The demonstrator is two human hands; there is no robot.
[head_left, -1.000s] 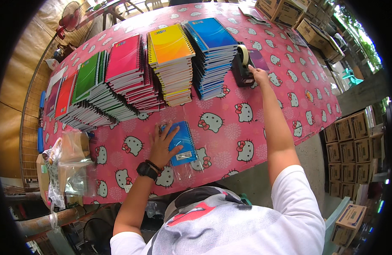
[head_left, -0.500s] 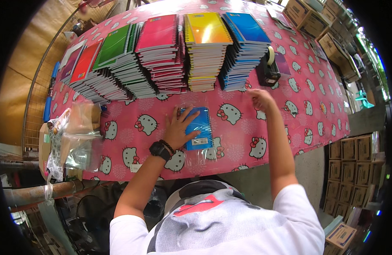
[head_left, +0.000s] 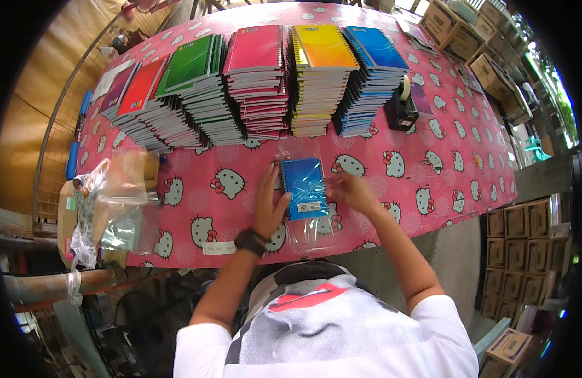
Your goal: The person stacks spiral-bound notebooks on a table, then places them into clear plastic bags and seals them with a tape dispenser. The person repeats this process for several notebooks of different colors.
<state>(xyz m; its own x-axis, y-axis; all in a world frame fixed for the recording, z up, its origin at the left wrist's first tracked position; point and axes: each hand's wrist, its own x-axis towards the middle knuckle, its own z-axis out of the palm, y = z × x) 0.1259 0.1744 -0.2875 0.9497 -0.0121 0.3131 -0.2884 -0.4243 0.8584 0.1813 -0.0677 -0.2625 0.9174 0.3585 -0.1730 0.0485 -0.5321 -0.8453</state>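
Observation:
A small blue spiral notebook (head_left: 303,181) lies in a clear plastic sleeve (head_left: 306,234) on the table's near side. A white label is on the notebook's lower part. My left hand (head_left: 268,205), with a dark watch on its wrist, lies along the notebook's left edge, thumb apart from the fingers. At the right edge, my right hand (head_left: 352,192) has its fingertips pinched together against the sleeve. Whatever is between those fingertips is too small to make out.
Stacks of spiral notebooks stand behind, including pink (head_left: 256,49), yellow (head_left: 324,47) and blue (head_left: 376,49) ones. A black tape dispenser (head_left: 401,113) sits right of them. Clear plastic sleeves (head_left: 124,220) lie at the left. Cardboard boxes (head_left: 524,223) are stacked on the right.
My right hand has come from near the tape dispenser to the notebook's right edge. My left hand has slid off the notebook's face to its left edge.

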